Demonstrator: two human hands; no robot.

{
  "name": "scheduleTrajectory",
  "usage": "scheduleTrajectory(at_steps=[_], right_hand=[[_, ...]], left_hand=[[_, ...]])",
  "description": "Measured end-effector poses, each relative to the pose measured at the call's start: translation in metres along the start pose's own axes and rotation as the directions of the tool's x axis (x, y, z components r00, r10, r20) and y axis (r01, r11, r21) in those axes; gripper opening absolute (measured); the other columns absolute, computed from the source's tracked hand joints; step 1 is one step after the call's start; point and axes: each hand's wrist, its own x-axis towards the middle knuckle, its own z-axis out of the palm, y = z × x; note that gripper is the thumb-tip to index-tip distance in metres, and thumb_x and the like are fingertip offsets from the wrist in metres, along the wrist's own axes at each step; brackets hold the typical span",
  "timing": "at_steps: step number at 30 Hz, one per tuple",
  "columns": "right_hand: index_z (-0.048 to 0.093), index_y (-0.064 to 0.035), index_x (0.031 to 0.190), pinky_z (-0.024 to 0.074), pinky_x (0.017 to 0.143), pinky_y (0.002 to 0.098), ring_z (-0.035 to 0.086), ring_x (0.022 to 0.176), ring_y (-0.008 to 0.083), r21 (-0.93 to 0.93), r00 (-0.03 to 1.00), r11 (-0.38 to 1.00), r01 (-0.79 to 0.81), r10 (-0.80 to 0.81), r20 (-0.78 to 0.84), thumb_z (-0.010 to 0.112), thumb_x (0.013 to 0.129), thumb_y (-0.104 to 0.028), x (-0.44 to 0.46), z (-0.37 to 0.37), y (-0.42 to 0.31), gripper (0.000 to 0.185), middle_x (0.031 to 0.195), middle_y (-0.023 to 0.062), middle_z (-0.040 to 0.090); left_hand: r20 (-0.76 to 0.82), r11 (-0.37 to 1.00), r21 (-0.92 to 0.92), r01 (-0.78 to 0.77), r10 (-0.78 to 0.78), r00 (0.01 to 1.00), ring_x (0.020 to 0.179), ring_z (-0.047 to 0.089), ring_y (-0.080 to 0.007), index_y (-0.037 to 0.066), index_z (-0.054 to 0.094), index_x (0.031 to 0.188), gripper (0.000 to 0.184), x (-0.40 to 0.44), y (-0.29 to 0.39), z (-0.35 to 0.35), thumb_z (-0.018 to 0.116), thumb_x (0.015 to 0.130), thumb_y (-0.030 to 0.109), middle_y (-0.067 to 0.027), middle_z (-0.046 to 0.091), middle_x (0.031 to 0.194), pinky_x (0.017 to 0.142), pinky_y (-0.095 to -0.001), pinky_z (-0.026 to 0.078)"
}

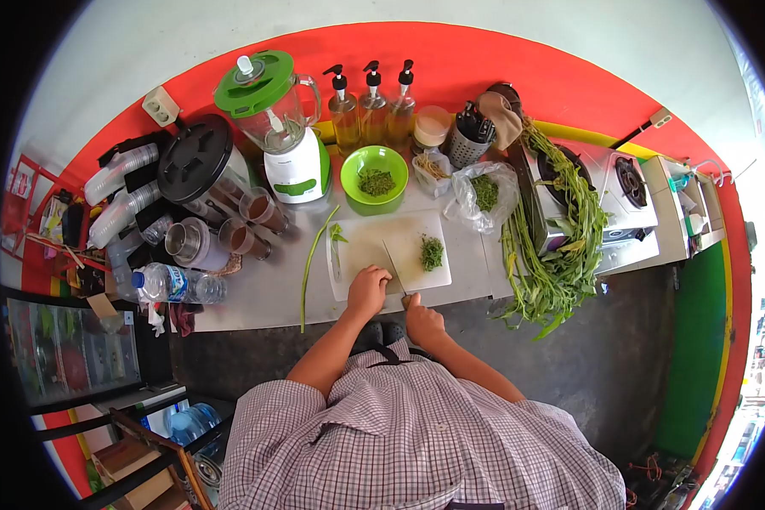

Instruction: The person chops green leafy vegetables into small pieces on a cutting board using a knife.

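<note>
Your right hand [424, 323] grips a slim, pale-bladed knife [395, 265] at mid-frame. Your left hand [369, 289] curls its fingers over the whitish board [361, 242], holding what I can't tell; finely chopped green leaves [432, 253] heap right of the knife.

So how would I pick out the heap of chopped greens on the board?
Against the red wall stands a pale table, with a white cutting board on it. The heap sits on the board's right side, right of the knife. Unlike those in the green bowl and plastic bag, this one lies loose.
</note>
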Motion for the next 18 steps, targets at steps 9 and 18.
scheduleTrajectory(at_steps=[9,18], right_hand=[[0.035,0.0077,0.134,0.0599,0.075,0.0440,0.074,0.092,0.0369,0.058,1.000,0.998,-0.005,0.003,0.026,0.064,0.087,-0.011,0.007,-0.011,0.000,0.058,0.097,0.0222,0.073],[0.035,0.0069,0.136,0.0588,0.081,0.0452,0.073,0.095,0.0386,0.095,0.995,0.995,-0.028,0.019,0.103,0.069,0.081,-0.007,0.004,-0.029,-0.002,0.066,0.102,0.0261,0.072]], left_hand=[[0.018,0.992,-0.117,0.039,-0.037,0.999,0.085,0.066,-0.0342,0.005,0.071,0.092,0.010,0.007,-0.009,0.000,0.065,0.084,0.002,-0.0147,0.064,0.089,0.077,-0.0437,0.053],[-0.070,0.996,-0.066,-0.058,0.054,0.996,0.083,0.064,-0.0378,0.001,0.067,0.088,0.006,0.002,-0.011,0.002,0.068,0.082,0.002,-0.0175,0.062,0.087,0.075,-0.0451,0.052]])
